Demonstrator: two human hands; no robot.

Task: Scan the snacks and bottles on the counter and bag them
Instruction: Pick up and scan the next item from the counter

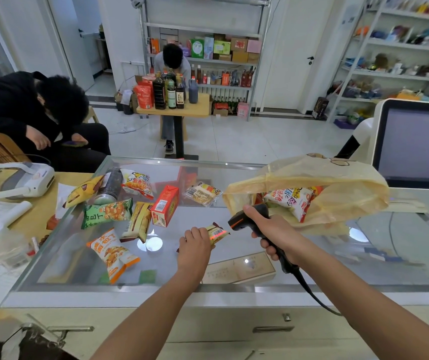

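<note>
small snack packet [217, 233] pinched in left hand [195, 245] just above glass counter [234, 287], barcode lit red; right hand [273, 231] wrapped round scanner [249, 216] handle, aimed left at it; plastic bag [338, 193] behind

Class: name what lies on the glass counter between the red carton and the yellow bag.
A clear-wrapped snack pack lies flat there; the head view shows it.

The 2 arms are bare: the left forearm [153, 310] and right forearm [359, 284] show uncovered along their whole visible length. The left hand [194, 246] and right hand [271, 229] are likewise bare.
</note>
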